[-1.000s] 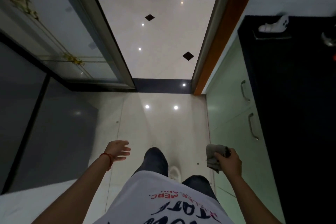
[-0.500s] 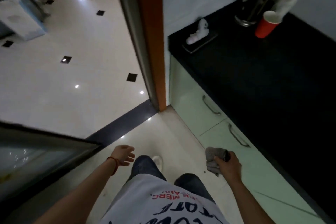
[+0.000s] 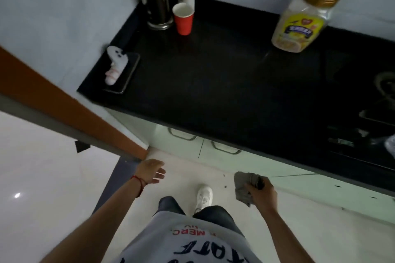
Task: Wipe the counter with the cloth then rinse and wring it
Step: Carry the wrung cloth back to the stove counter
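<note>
1. My right hand (image 3: 259,193) is curled round the grey cloth (image 3: 242,189), bunched, low by the cabinet front and below the black counter (image 3: 213,83).
2. My left hand (image 3: 150,171) hangs open, fingers loose, holding nothing.
3. I judge the cloth soft, light and limp; it won't slip.
4. For wiping I'd flatten it under my palm, steering round the red cup (image 3: 183,19) and jar (image 3: 301,15).

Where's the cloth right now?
The grey cloth is bunched in the right hand, low in the head view, in front of the cabinet drawers and below the black counter.
</note>
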The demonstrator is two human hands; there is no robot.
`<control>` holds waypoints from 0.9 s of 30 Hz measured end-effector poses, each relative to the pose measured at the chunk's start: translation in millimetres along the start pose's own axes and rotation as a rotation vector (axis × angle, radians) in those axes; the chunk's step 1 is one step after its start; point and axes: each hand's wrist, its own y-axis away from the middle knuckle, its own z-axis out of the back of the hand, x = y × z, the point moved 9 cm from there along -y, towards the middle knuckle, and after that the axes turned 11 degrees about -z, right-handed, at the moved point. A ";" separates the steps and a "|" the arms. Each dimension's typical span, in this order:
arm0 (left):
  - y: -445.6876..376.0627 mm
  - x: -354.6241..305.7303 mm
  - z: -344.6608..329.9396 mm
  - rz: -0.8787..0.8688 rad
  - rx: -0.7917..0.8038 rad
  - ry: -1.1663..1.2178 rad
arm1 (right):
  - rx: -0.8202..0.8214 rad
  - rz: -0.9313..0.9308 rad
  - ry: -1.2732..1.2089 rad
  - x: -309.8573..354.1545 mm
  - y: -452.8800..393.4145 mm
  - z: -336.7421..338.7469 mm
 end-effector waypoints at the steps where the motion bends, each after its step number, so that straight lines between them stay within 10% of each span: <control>1: -1.2 -8.1 -7.3 -0.021 0.017 -0.016 | 0.017 -0.005 -0.008 2.9 -0.4 4.9; 8: 14.6 -117.4 -31.2 -0.569 0.081 -0.241 | 0.333 0.151 -0.216 71.8 25.2 17.7; 15: -14.8 -233.3 -12.5 -0.930 -0.187 -0.522 | 0.276 0.127 -0.561 179.2 -2.6 18.5; 27: -152.0 -305.9 -16.1 -0.804 -0.173 -1.238 | 0.109 0.049 -0.788 361.0 -104.8 -6.4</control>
